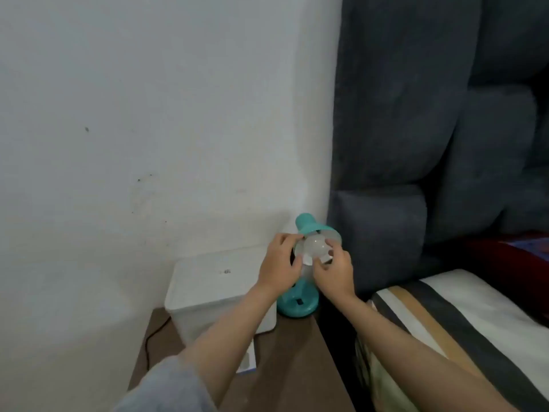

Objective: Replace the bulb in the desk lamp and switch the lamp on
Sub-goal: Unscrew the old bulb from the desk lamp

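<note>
Brown nightstand [297, 352] w/ teal lamp [298, 304]: right hand [334, 272] fingers clamped on bulb [316, 246], left hand [280, 263] gripping shade [329, 234].

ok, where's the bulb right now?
Head view, centre: the bulb sits at the teal lamp shade's mouth, left hand and right hand around it, above the bedside table.

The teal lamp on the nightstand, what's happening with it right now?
A person is working on the teal desk lamp, which stands on a brown nightstand beside a white box. The left hand steadies the lamp shade, while the right hand grips the white bulb at the shade's mouth. The bulb looks unlit; whether it is going in or out can't be told.
</note>
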Motion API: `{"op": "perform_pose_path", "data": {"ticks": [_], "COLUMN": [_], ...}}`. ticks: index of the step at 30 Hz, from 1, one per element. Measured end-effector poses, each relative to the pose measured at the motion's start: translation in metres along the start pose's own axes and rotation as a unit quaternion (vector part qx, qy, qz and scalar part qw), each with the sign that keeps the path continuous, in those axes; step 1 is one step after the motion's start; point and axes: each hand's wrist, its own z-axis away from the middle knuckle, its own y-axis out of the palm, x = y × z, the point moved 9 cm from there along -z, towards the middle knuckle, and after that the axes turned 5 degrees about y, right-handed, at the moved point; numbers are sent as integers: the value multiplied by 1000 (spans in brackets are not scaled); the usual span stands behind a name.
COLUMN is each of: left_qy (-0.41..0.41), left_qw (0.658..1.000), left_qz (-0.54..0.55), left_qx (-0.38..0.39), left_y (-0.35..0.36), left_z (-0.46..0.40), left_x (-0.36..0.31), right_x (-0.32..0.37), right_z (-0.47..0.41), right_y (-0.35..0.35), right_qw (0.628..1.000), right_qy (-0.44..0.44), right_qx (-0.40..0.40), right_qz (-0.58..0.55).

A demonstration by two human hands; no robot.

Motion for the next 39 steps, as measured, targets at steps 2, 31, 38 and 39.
{"op": "perform_pose_path", "data": {"ticks": [2, 31, 38, 39], "left_qy": [1, -50, -52, -52], "left_qw": [1000, 989, 989, 988], "left_qz": [4, 85, 88, 88], "left_qx": [-26, -114, -111, -112], "left_y": [-1, 5, 7, 7], "left_z": [-6, -17, -18, -18], "left_x": [5, 29, 28, 28], "right_x": [0, -31, -28, -31], "right_z": [-5, -12, -11, -9], "right_y": [1, 21, 22, 22], "right_qw": [1000, 976, 982, 978], "right_qy": [4, 92, 17, 34], "right_qx": [-20, -116, -129, -134], "right_qz": [-19, -157, -138, -157]}}
